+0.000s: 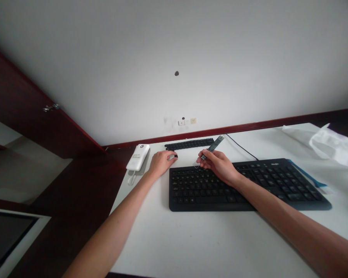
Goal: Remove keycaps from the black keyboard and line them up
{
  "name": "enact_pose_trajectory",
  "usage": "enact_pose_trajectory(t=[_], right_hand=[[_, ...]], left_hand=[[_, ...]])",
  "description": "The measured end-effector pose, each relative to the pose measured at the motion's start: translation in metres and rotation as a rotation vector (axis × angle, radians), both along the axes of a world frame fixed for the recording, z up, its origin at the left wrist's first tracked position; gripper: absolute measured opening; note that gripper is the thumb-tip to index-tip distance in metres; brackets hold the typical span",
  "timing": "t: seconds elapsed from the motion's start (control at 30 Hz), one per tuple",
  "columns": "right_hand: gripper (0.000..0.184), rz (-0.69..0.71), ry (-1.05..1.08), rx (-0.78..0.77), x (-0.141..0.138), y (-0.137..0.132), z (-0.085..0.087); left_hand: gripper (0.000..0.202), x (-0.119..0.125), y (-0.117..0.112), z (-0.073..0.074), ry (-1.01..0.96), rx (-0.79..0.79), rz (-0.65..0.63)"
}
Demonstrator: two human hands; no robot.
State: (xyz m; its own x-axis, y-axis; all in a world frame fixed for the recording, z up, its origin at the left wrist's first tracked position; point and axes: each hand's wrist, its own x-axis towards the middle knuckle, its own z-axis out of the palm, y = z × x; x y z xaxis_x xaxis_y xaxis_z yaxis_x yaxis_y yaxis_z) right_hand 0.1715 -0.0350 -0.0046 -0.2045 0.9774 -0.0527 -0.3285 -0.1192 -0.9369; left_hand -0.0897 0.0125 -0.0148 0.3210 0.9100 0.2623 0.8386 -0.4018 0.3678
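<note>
Nearest you, past the bare strip along the table's near edge, lies the black keyboard, its long axis running roughly with that edge. Your right forearm crosses over it from the table's near right corner.

Your right hand is above the keyboard's far edge, left of its middle, closed around a slim dark tool. The tool's long axis slants: upper end away and right, lower end back toward you and left. A thin wire loop shows below your fingers, by the top row of keys; whether it touches them you can't tell from here.

Your left hand is just beyond the keyboard's far left corner, thumb and forefinger pinched on a small black piece. The piece lies left of the tool, with a gap between.

Farther off, near the table's far edge, a dark strip of keys runs much along that edge. Its left end is just beyond your left fingertips, so the left hand seems the nearer to that end. The white power bank lies by the table's far left corner.
</note>
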Motion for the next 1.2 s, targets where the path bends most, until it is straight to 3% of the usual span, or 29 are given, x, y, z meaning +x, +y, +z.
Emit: enact_pose_trajectory(t=[0.17,0.4,0.63,0.97,1.2], right_hand=[[0.042,-0.003,-0.001,0.0,-0.001,0.0,0.002],[0.043,0.001,-0.019,-0.002,-0.001,0.0,-0.001],[0.042,0.005,-0.016,0.004,-0.001,0.0,0.001],[0.043,0.007,-0.021,0.002,0.0,0.0,0.0],[0.042,0.005,-0.04,0.023,0.0,0.001,-0.003]], left_hand=[[0.032,0.002,0.0,0.0,-0.002,0.027,0.042],[0.015,0.008,-0.002,0.002,0.016,0.069,0.07],[0.016,0.013,0.0,0.002,0.037,0.083,0.111],[0.021,0.012,0.001,-0.001,0.066,0.095,0.007],[0.04,0.02,0.011,0.009,0.198,0.292,-0.046]])
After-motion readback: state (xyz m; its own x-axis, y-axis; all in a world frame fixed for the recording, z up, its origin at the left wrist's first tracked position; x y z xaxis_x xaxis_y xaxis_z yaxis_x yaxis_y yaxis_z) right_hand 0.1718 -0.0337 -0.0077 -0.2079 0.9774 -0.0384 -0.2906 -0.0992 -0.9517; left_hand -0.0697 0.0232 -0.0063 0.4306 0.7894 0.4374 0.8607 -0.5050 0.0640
